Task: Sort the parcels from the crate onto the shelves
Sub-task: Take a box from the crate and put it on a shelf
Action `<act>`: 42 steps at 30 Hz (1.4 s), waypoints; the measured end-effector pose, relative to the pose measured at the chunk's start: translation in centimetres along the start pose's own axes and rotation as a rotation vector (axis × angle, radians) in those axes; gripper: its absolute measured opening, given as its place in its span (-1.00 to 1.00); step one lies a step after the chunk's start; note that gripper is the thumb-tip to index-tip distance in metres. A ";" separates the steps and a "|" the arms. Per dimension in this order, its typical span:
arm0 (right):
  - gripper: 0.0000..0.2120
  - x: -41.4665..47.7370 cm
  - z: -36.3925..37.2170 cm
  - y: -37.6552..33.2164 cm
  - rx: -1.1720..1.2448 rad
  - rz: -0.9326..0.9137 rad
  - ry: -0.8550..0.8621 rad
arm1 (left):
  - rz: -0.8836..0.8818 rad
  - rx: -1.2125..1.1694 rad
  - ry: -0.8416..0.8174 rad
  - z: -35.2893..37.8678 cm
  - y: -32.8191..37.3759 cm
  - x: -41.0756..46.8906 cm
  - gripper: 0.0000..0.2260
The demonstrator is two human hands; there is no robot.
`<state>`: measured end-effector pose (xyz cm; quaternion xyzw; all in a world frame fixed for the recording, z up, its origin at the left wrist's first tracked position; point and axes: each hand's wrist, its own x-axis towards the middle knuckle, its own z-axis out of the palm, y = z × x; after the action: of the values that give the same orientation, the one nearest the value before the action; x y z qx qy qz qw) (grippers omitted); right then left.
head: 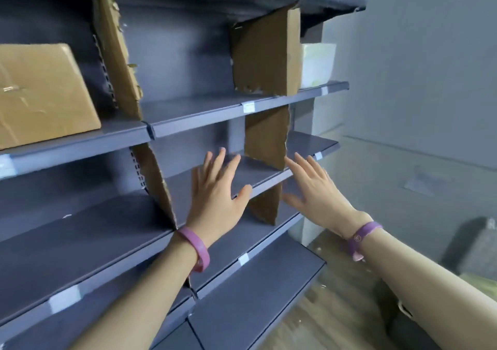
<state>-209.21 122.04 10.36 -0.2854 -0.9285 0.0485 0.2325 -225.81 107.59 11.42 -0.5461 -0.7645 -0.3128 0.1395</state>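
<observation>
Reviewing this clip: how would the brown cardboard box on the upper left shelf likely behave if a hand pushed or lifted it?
The cardboard box looks rigid, with flat faces and crisp edges, so it should hold its shape. Its broad base on the shelf suggests it would slide rather than tip. The glossy tape on its face may be slippery. Weight cannot be judged. Both the left hand and right hand are open and empty.

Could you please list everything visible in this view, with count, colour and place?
Shelving unit: one, dark grey, several tiers, filling left and centre.
Cardboard dividers: at least five, brown, ragged-edged, upright between shelf bays.
Cardboard parcel: one, brown, taped, upper-left shelf.
White parcel: one, white, same tier, far right bay.
Shelf-edge labels: several, white, on shelf fronts.
Dark object: one, grey, blurred, lower right on the floor.
Wristbands: two, purple-pink, one per wrist.
Left hand: open, empty, before the middle shelf.
Right hand: open, empty, beside it.
</observation>
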 end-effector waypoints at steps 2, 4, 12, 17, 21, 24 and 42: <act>-0.30 -2.1 -1.3 5.2 -0.028 0.065 -0.002 | 0.043 -0.023 -0.030 3.5 4.3 1.1 -0.47; -0.28 -4.1 -2.4 10.2 -0.046 0.134 -0.015 | 0.068 -0.041 -0.086 7.1 8.3 2.0 -0.48; -0.25 -12.0 -6.9 27.4 -0.116 0.358 -0.021 | 0.185 -0.066 -0.302 19.8 22.9 5.4 -0.45; -0.22 -17.0 -8.6 36.4 -0.172 0.516 -0.017 | 0.285 -0.161 -0.420 26.6 31.0 7.3 -0.46; -0.23 -20.5 -9.3 42.1 -0.190 0.634 -0.019 | 0.376 -0.200 -0.506 31.9 36.1 9.1 -0.46; -0.23 -22.2 -9.3 46.8 -0.228 0.700 -0.028 | 0.423 -0.239 -0.550 36.0 39.6 10.8 -0.46; -0.25 -23.8 -7.5 69.8 -0.299 1.057 -0.107 | 0.628 -0.383 -0.902 60.9 55.6 21.3 -0.46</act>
<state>-152.97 166.68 -8.18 -0.7398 -0.6660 0.0409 0.0858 -174.50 173.50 -5.24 -0.8413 -0.4798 -0.1255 -0.2150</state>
